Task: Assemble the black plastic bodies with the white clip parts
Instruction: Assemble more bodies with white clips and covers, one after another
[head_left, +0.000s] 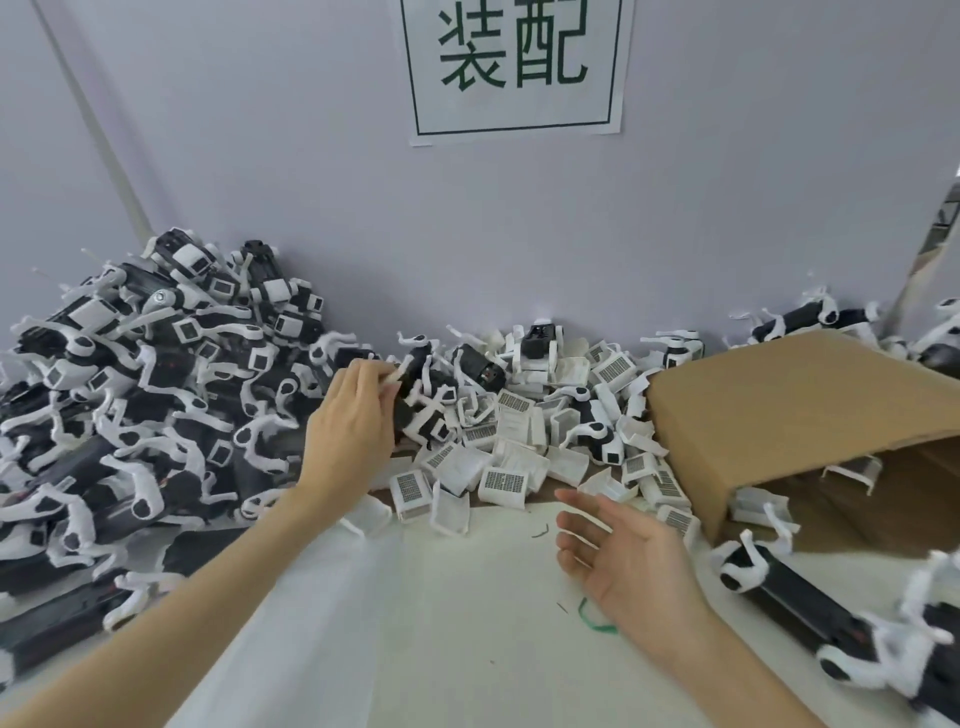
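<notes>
Nearest, the right hand (631, 558) hovers palm-up over the white table cover (441, 623), fingers spread and relaxed, holding nothing; part of a green loop (597, 621) shows beside its wrist, the rest hidden under the hand. Right of this hand lie black bodies with white parts (810, 608), blurred and cut off at the frame edge.

Beyond the right hand spreads a scatter of white clip parts (498, 467) (several showing a dark printed grid). Right of the scatter, a cardboard box (779, 410) lies tipped on its side, more white pieces half hidden in its shadowed mouth.

The left hand (353, 426) reaches to the scatter's left edge, fingers curled around a black plastic body (415, 400) with white pieces attached; the hand covers much of it, so the exact hold is unclear.

Left of that hand rises a heap of assembled black-and-white units (145, 374), its lower edge cut off. Farthest, on the wall, a white sign (514, 67) with green characters is cropped at the top.
</notes>
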